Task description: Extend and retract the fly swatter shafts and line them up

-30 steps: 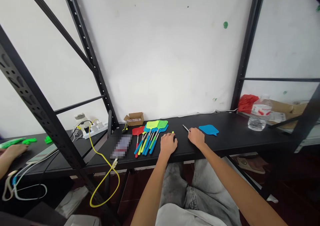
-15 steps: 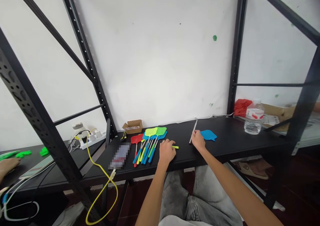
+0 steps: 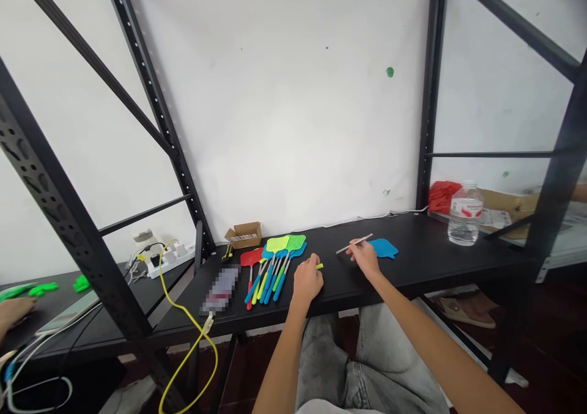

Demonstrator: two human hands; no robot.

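Pinching a slim, silvery metal rod (image 3: 363, 240) mid-length, my right hand (image 3: 365, 260) was beside the flat blue plastic paddle (image 3: 384, 248); left of that, my left hand (image 3: 307, 281) curled around a lime-yellow stick (image 3: 320, 266). The rod seemed light, stiff, best held centrally.

"What's behind the black table (image 3: 413, 261)?"

"A white wall (image 3: 293, 108), brightest near its middle, with a few green spots (image 3: 389, 72) toward the right."

"And at the sides?"

"Black metal posts (image 3: 430, 90), some perforated, joined by thin crossbars (image 3: 490, 155)."

"What about the floor (image 3: 241, 365)?"

"Dark reddish and dim beneath the table."
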